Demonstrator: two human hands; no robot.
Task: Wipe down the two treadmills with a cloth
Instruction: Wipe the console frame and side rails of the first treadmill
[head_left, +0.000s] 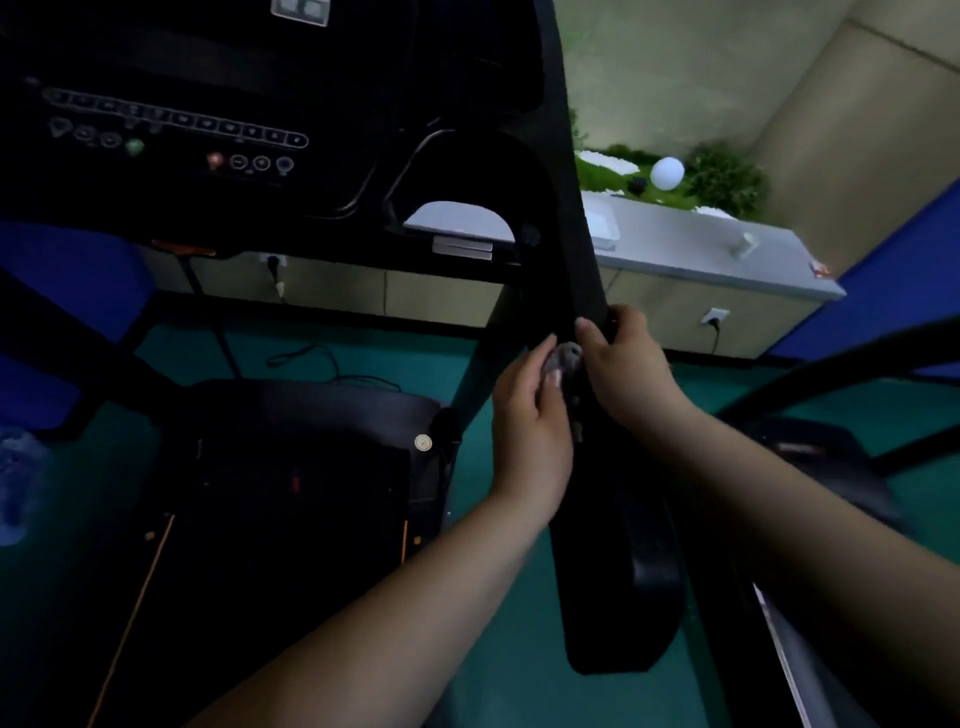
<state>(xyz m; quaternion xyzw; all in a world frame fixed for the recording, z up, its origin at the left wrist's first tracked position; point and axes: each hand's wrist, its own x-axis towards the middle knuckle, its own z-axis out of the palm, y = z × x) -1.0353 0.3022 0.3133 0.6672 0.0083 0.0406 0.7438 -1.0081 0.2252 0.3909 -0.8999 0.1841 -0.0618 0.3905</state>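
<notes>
Both hands on the right upright (582, 249) of the near treadmill (291, 467): right hand (626, 364) wraps the post, thumb across its front, fingers curled behind. Left hand (530, 415) sits just below-left, pinching a small grey cloth (563, 361) against the post (cloth wedged between the two hands, mostly hidden). Second treadmill (810, 452) is at right, dim

A single head-worn wide-angle view looks forward and steeply down from close above the treadmill (291, 467). Its console (171, 130) fills the far left, a grey counter (727, 260) the far right; dim light probably hides detail.
</notes>
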